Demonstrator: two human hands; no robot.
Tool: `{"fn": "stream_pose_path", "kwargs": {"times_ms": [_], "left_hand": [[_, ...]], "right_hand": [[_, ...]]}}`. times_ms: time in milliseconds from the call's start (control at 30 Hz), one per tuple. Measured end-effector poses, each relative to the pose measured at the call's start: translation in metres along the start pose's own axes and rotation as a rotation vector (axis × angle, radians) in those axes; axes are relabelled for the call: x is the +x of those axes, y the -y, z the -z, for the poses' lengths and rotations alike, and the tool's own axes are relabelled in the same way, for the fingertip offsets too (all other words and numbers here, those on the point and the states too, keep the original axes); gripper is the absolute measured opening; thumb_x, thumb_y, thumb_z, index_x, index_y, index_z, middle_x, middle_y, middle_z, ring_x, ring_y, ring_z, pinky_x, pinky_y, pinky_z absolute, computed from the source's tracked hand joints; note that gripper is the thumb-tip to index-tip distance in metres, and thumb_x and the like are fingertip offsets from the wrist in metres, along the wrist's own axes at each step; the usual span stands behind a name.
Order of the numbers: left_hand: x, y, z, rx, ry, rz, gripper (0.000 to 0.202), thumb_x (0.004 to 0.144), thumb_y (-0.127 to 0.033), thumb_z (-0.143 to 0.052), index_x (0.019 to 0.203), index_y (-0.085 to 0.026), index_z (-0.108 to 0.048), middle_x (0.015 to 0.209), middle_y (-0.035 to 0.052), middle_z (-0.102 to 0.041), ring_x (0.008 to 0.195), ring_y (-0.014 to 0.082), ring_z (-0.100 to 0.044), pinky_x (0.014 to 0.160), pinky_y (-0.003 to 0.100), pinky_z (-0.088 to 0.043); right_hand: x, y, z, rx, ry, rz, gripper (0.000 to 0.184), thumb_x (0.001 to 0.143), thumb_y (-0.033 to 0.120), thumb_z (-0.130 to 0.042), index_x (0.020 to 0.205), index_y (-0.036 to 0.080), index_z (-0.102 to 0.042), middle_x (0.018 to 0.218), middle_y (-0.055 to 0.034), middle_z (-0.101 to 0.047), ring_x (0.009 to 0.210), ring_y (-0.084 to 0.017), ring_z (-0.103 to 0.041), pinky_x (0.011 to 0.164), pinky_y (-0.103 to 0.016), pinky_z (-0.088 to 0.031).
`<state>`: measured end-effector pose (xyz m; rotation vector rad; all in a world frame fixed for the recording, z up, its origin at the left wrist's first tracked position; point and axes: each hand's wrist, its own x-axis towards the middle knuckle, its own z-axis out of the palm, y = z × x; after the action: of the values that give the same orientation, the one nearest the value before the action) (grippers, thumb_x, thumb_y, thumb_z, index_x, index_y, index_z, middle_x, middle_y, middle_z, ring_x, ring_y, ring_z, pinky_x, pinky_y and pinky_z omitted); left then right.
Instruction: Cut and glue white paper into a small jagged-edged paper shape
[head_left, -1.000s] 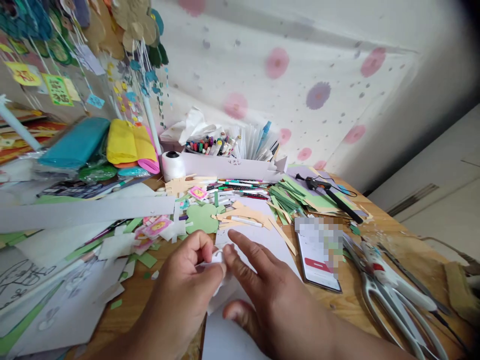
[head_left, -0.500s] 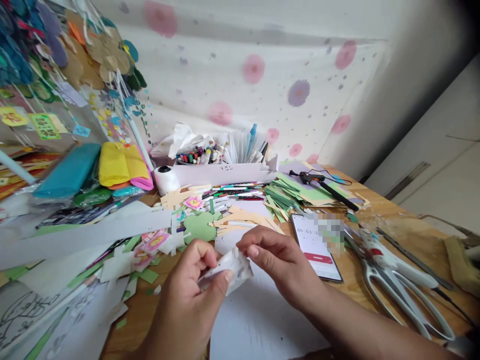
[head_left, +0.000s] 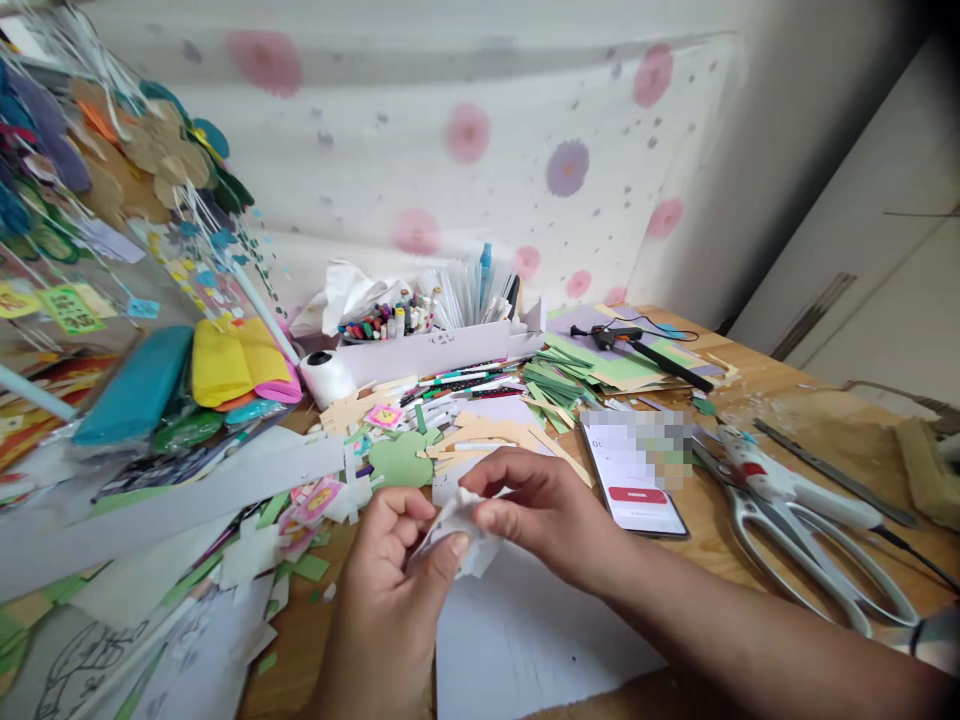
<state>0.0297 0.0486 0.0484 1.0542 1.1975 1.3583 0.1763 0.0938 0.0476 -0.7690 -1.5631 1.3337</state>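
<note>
My left hand [head_left: 394,570] and my right hand [head_left: 536,510] meet above the wooden table [head_left: 757,545], both pinching one small crumpled piece of white paper [head_left: 459,530]. The left thumb and fingers grip its lower left side. Its upper right edge is held between the right thumb and fingers. Under the hands lies a white sheet [head_left: 517,640]. Just right of my right hand a phone [head_left: 634,480] lies flat with its screen lit.
Large scissors [head_left: 810,555] lie at the right. Paper scraps, a green cut-out [head_left: 401,460], pens and green strips [head_left: 559,385] litter the middle. At the back stand a white box of markers [head_left: 431,345], a tape roll [head_left: 326,375] and a glue gun [head_left: 637,345]. Coloured paper rolls [head_left: 232,360] pile up left.
My right hand has lifted off the table sheet and taken hold of the white paper with the left. Both hands now hold it raised. The view has shifted slightly right.
</note>
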Motion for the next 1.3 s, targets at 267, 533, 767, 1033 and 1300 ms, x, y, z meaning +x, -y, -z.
{"fn": "stream_pose_path", "kwargs": {"times_ms": [267,533,767,1033,1300], "left_hand": [[0.004,0.009,0.01,-0.006,-0.022,-0.12,0.016,0.08,-0.024,-0.066,0.094,-0.027,-0.058,0.093,-0.0026,-0.07,0.087,0.0131,-0.062,0.078,0.022,-0.048],[0.007,-0.006,0.022,0.508,0.025,-0.662,0.026,0.078,-0.011,-0.062,0.094,-0.031,-0.066,0.107,0.0002,-0.061,0.106,0.0207,-0.055,0.09,0.031,-0.045],[0.01,-0.008,0.034,0.708,0.208,-0.772,0.036,0.079,-0.006,-0.061,0.102,-0.033,-0.059,0.091,-0.0017,-0.066,0.089,0.0187,-0.061,0.084,0.031,-0.045],[0.009,-0.002,0.019,0.566,-0.014,-0.413,0.011,0.079,-0.022,-0.062,0.087,-0.029,-0.066,0.075,-0.0031,-0.07,0.065,0.0156,-0.064,0.06,0.024,-0.049],[0.006,-0.003,0.01,0.316,0.052,-0.132,0.012,0.073,-0.025,-0.064,0.085,-0.025,-0.064,0.071,-0.0018,-0.067,0.063,0.0164,-0.06,0.054,0.023,-0.046]], "right_hand": [[-0.005,0.004,-0.001,-0.245,-0.069,0.275,0.01,0.081,0.024,-0.064,0.076,0.015,-0.061,0.073,-0.0031,-0.061,0.069,-0.014,-0.056,0.064,-0.027,-0.046],[-0.007,0.009,0.01,-0.557,-0.028,0.606,0.006,0.084,0.013,-0.057,0.088,0.015,-0.062,0.077,-0.0069,-0.063,0.072,-0.016,-0.059,0.065,-0.027,-0.049],[-0.008,0.014,0.007,-0.539,0.019,0.527,0.005,0.08,0.012,-0.057,0.079,0.016,-0.059,0.07,-0.0039,-0.062,0.065,-0.014,-0.057,0.06,-0.025,-0.048],[-0.006,0.008,0.007,-0.156,0.035,0.202,0.017,0.075,0.015,-0.064,0.091,0.017,-0.058,0.077,-0.0009,-0.061,0.065,-0.011,-0.054,0.061,-0.023,-0.048],[-0.003,0.004,0.007,-0.065,0.045,0.111,0.007,0.075,0.018,-0.065,0.078,0.017,-0.059,0.066,0.0023,-0.056,0.057,-0.009,-0.044,0.052,-0.022,-0.037]]}}
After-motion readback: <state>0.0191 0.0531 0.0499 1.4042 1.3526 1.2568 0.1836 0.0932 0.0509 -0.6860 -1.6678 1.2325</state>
